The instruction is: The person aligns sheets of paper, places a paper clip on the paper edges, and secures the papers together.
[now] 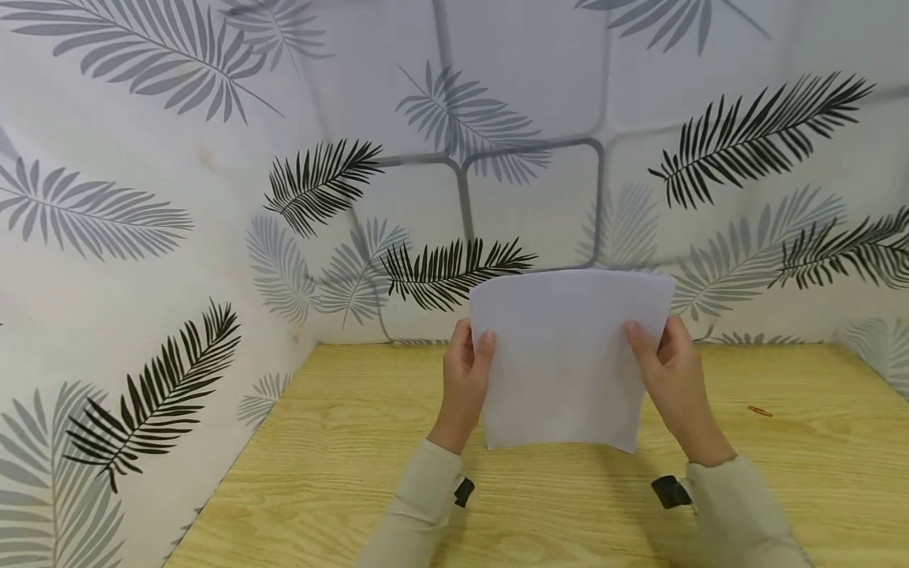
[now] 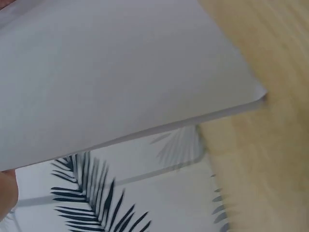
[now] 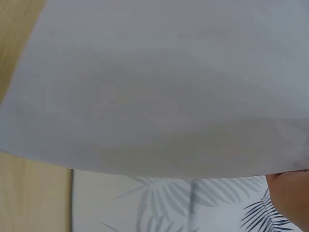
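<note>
White paper (image 1: 564, 363) is held up in front of me over the table, slightly bowed, its lower corners hanging free. A second layer shows along its edge in the left wrist view, where the paper (image 2: 120, 77) fills the upper part. My left hand (image 1: 463, 386) pinches the left side, thumb on the near face and fingers behind. On the opposite side my right hand (image 1: 675, 383) grips it the same way. The right wrist view shows the broad face of the paper (image 3: 154, 96) with part of the right hand at its edge.
A small orange paper clip (image 1: 760, 411) lies on the wood-grain table (image 1: 341, 442), right of the right hand. Behind and to the left hangs a white cloth (image 1: 234, 268) with a leaf pattern, bordering the table. A dark band sits at each wrist.
</note>
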A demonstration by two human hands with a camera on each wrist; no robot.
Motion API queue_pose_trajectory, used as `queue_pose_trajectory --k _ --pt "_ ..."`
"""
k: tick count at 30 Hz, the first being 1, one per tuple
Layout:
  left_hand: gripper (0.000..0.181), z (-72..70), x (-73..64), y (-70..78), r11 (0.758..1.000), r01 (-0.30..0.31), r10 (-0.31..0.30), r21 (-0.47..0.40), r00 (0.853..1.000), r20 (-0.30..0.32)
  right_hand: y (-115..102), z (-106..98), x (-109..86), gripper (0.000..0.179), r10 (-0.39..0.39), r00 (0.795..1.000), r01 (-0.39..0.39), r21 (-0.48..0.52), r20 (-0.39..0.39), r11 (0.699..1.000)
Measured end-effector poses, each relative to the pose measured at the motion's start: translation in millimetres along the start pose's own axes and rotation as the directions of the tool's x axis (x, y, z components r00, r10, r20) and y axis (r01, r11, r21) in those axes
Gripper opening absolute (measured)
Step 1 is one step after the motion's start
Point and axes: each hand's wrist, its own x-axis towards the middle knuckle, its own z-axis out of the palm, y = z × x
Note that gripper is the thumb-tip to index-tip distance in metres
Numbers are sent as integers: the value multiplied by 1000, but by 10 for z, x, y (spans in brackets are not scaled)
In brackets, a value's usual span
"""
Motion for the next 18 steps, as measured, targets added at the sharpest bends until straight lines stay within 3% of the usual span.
queue_pose_trajectory --k 6,12,14,18 --pt "41 -55 159 129 989 -119 125 -89 990 68 -200 -41 72 39 -126 992 128 168 -27 977" --pt "45 -61 231 288 971 -179 200 -158 972 123 -316 -47 118 49 -307 950 308 327 -53 894" --pt "41 -56 231 314 968 -181 205 -173 969 135 -338 -32 119 46 -332 941 331 345 -58 878" --pt "33 -46 220 327 967 -185 209 -174 968 137 -409 -7 102 36 -350 934 355 310 -75 882"
